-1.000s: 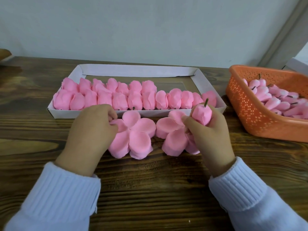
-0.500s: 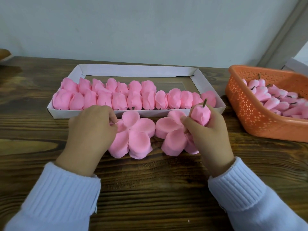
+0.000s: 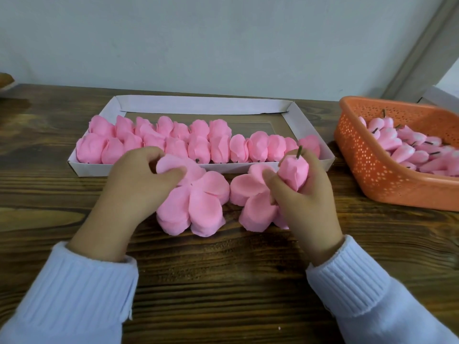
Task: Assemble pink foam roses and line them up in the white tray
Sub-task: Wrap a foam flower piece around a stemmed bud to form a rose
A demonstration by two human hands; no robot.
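My right hand [image 3: 301,192] is closed around a pink foam bud [image 3: 294,171], fingers and thumb wrapped about its lower half. The bud stands nearly upright, long axis vertical with a slight lean away from me, and its short dark stem [image 3: 299,151] points up toward the tray. My left hand [image 3: 137,184] is curled with thumb and forefinger pinching the top petal of the left petal stack [image 3: 196,204], which lies flat on the desk [image 3: 223,281] as a five-lobed flower shape. A second petal stack [image 3: 250,197] lies just beside it to the right, partly under my right hand. Just behind both, the white tray [image 3: 308,125] runs left to right and holds finished roses [image 3: 198,142] in two rows, the back row covering only the left part. At far right an orange basket [image 3: 372,175] holds more stemmed buds [image 3: 407,147].
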